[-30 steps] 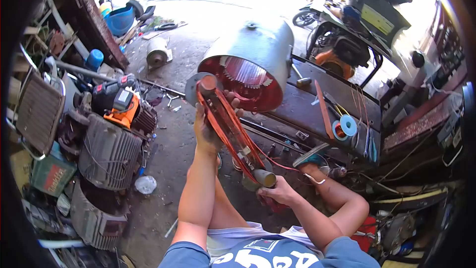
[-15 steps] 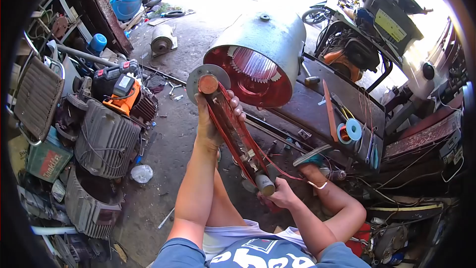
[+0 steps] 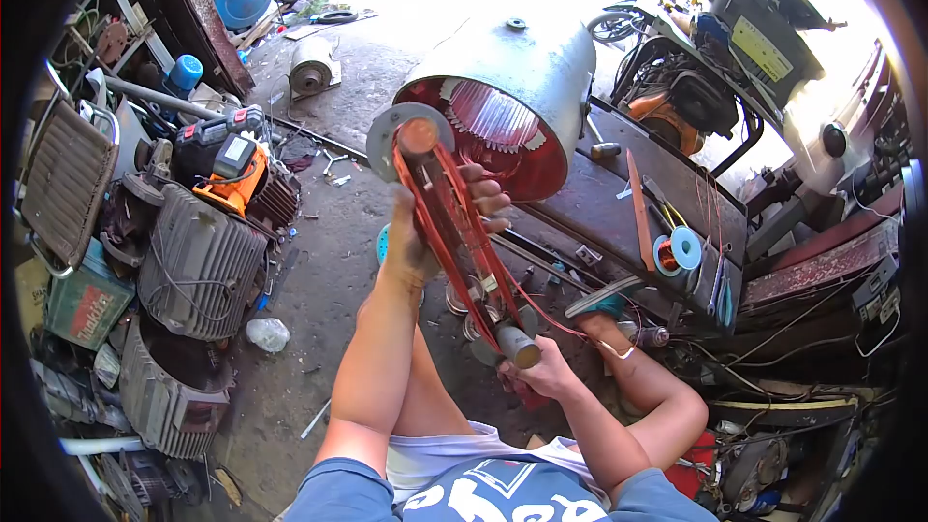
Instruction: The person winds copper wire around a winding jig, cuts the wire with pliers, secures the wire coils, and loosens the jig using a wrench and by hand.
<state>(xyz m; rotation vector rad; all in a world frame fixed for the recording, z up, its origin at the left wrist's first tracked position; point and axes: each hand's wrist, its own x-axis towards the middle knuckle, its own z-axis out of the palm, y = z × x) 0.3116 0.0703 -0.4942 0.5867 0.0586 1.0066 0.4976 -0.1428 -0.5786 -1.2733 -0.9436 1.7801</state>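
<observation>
A long coil former (image 3: 454,222) wound with red wire hangs slantwise between my hands, with a round disc at its upper end and a grey cylinder end (image 3: 520,348) at the lower. My left hand (image 3: 416,232) supports its upper part from below, the fingers showing past the right side. At the lower end my right hand (image 3: 543,367) is closed round the cylinder end, some fingers hidden. Just beyond the disc stands a large metal motor housing (image 3: 541,68), its toothed core and red inner wall showing. A red wire trails from the former toward the right.
A dark bench (image 3: 619,193) holds a wire spool (image 3: 680,249), a hammer and pliers. Ribbed motor casings (image 3: 198,261) and an orange tool (image 3: 232,179) lie at left. My bent leg (image 3: 648,396) is at right.
The upper end of the wound former has shifted slightly right and up, and my left fingers have spread a little. The view has also shifted slightly.
</observation>
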